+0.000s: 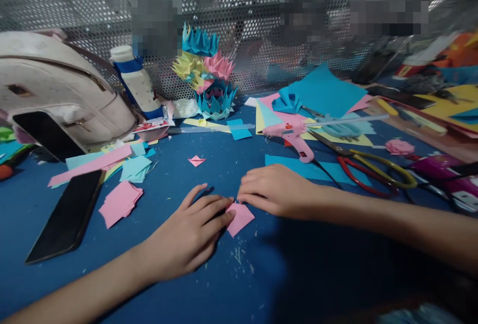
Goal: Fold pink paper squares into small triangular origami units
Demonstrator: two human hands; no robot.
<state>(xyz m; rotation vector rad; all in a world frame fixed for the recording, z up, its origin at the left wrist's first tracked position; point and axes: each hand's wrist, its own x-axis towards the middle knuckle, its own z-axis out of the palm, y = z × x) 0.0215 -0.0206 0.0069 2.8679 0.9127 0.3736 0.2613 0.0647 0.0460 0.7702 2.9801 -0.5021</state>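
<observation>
Under my left hand lies a small piece of folded pink paper on the blue table. Its index and middle fingertips press the paper's left side, while the outermost finger stands away from the others. My right hand is bent over the paper's upper edge, fingers close together and tips at the fold. Both thumbs are mostly hidden. Beyond the hands sits a small folded pink paper piece. A stack of pink paper squares lies to the left of my left hand.
A black phone lies at left, near light-blue squares. A pink glue gun and scissors lie behind my right arm. Folded paper flowers, a bottle and a backpack stand along the perforated metal panel.
</observation>
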